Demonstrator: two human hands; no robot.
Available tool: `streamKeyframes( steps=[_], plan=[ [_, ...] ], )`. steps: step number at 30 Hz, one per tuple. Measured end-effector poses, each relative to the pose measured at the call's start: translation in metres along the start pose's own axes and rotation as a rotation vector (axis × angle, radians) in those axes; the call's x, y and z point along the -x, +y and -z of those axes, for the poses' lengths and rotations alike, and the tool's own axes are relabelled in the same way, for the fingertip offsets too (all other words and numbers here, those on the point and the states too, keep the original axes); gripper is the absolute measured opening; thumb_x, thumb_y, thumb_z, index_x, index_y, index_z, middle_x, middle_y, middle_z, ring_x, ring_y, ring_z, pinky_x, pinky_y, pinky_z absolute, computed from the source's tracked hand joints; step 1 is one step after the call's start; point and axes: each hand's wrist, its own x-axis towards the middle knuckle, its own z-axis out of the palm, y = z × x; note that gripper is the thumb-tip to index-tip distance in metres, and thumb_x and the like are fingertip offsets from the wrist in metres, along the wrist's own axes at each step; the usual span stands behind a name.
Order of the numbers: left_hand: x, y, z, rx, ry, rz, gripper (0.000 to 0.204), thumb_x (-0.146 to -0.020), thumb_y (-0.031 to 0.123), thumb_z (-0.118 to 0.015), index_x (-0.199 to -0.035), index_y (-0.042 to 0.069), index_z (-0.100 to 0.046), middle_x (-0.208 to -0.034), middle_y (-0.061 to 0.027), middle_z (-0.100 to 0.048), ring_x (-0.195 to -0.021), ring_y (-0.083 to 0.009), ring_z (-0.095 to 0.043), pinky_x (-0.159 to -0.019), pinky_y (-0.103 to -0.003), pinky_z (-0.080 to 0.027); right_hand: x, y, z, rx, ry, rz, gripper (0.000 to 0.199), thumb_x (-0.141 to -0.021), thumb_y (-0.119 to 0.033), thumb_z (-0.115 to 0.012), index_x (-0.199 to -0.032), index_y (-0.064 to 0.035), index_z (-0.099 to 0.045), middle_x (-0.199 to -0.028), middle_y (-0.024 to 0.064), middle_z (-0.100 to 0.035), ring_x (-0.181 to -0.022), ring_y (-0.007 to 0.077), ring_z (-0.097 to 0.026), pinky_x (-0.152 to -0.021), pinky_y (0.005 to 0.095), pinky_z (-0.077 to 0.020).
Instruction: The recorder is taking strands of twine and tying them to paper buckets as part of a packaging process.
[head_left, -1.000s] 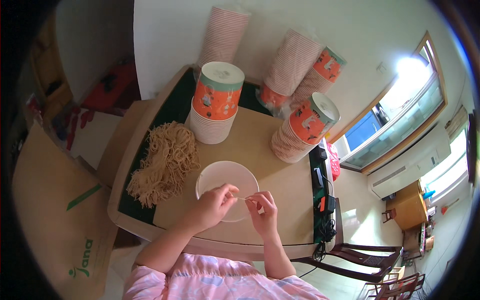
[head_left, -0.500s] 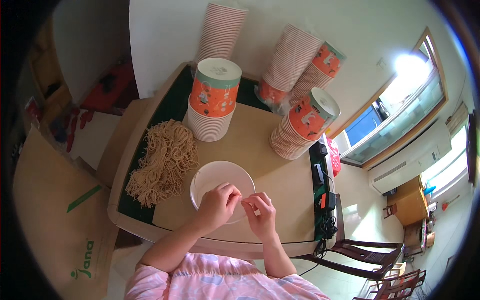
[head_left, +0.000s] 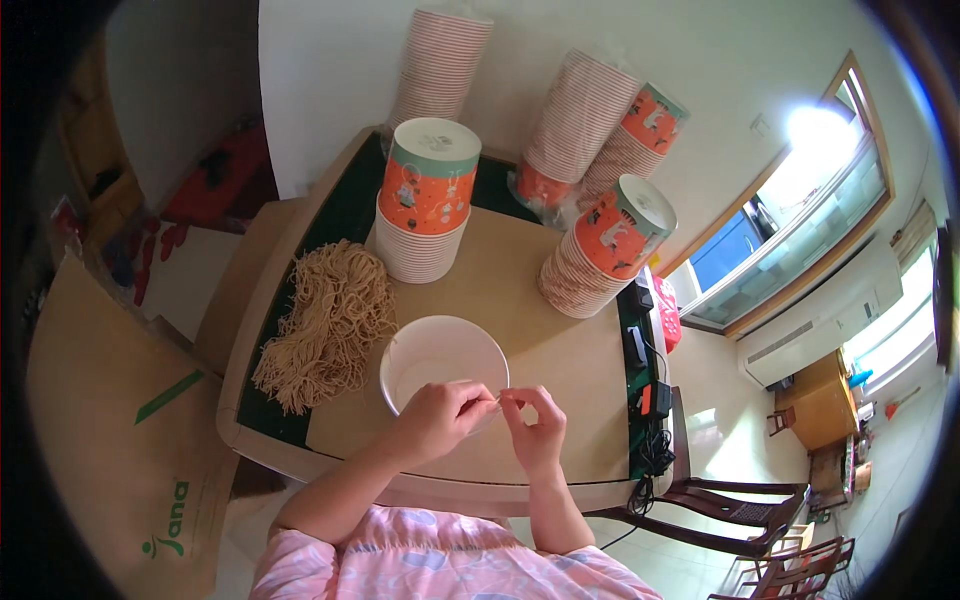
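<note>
A white paper tub [head_left: 440, 350] stands mouth up near the front of the table. Over its front right rim, my left hand [head_left: 440, 418] and my right hand [head_left: 537, 425] meet with fingertips pinched. Between them is a thin, pale tan string [head_left: 497, 400], mostly hidden by the fingers. To the left of the tub lies a loose bundle of tan strings [head_left: 330, 325], cut and tangled.
Upside-down stacks of orange and green paper tubs [head_left: 430, 195] stand behind, with another stack [head_left: 608, 250] at right. More wrapped stacks [head_left: 575, 125] lean by the wall. Black power adapters and cables [head_left: 652, 450] line the right edge. A cardboard box [head_left: 110, 420] stands at left.
Both hands have shifted slightly right and stay pinched together. My right hand has turned a little, its fingers now closer over the string. The tub has barely moved.
</note>
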Motion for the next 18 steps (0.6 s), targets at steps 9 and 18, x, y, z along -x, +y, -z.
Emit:
streamKeyframes(
  steps=[9,18],
  plan=[
    [-0.008,0.016,0.011,0.23,0.082,-0.038,0.011,-0.089,0.01,-0.06,-0.087,0.001,-0.066,-0.059,0.001,-0.054,-0.054,-0.0039,-0.044,-0.049,-0.024,-0.034,0.005,0.018,0.005,0.044,0.019,0.098,0.013,-0.075,0.004,-0.07,-0.085,-0.0019,-0.064,-0.095,0.0111,-0.062,-0.084,0.0243,-0.06,-0.072,0.0327,-0.0495],
    [-0.016,0.035,0.02,0.084,-0.151,-0.012,0.007,-0.087,0.007,-0.062,-0.087,0.001,-0.064,-0.073,-0.0045,-0.061,-0.068,-0.0091,-0.056,-0.061,-0.024,-0.044,-0.016,-0.015,0.003,0.029,-0.062,0.081,0.014,-0.075,0.0,-0.07,-0.087,-0.0025,-0.064,-0.104,0.0118,-0.061,-0.099,0.0272,-0.059,-0.084,0.0365,-0.0473]
  ],
)
